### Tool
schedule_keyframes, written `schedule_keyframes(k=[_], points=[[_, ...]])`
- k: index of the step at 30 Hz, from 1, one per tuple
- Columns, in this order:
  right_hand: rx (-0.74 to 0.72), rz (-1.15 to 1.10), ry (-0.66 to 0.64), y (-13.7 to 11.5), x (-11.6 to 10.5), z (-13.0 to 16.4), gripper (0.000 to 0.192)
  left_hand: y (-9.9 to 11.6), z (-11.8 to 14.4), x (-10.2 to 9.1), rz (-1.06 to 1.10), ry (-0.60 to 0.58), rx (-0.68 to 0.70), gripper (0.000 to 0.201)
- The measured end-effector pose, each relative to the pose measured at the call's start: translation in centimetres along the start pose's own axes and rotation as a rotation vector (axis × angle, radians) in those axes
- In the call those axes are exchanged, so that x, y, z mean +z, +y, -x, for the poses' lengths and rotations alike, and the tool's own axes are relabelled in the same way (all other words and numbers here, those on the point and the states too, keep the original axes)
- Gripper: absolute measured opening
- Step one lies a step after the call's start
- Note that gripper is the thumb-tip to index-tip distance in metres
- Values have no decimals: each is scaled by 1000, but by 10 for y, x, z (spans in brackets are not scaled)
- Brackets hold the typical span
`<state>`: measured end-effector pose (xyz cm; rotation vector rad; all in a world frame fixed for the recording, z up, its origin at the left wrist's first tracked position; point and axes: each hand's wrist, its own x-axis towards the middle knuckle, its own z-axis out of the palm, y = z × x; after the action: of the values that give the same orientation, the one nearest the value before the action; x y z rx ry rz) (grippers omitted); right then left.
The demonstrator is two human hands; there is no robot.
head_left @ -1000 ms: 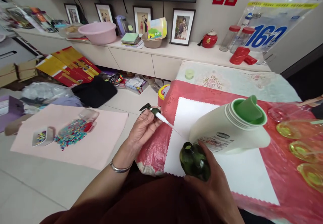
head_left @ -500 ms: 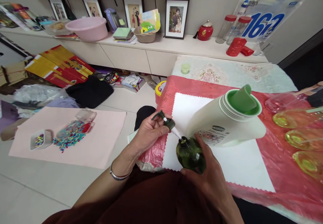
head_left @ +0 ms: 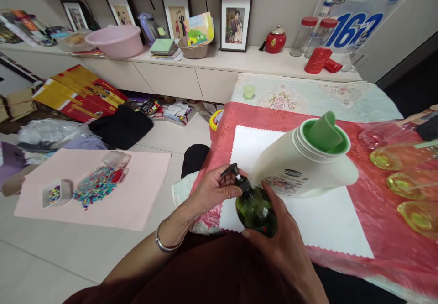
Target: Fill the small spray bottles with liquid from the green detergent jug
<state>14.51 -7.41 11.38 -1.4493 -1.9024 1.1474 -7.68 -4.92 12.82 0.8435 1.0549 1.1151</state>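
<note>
The pump head, a second ago held clear with its tube bare, now sits in the neck of the green bottle at lower centre, left hand grip pinching it, right hand grip wrapped round the bottle above the desk edge.

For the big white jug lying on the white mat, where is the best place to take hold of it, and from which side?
Probably around the ribbed neck just below the green cap, coming from above. The white jug lies on its side on the white mat, its wide body hard to span, while the neck is narrower. The right hand on the green bottle is nearest to it.
</note>
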Motion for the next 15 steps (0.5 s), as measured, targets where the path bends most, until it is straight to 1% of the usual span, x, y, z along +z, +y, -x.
schedule_keyframes(k=[4,8,10,12,15], points=[[-39,-4,40,4,2,1,86,-3,-1,0,-5,-47,-3,47],[-14,-12,14,1,0,0,86,-4,0,2,9,-95,11,45],[6,-22,7,-1,-2,-1,86,-4,-1,3,14,-101,34,45],[11,-31,11,-4,-2,-2,86,-3,-1,5,12,-68,78,46],[-3,-34,17,-6,-1,-3,83,-4,-3,8,4,17,113,45]])
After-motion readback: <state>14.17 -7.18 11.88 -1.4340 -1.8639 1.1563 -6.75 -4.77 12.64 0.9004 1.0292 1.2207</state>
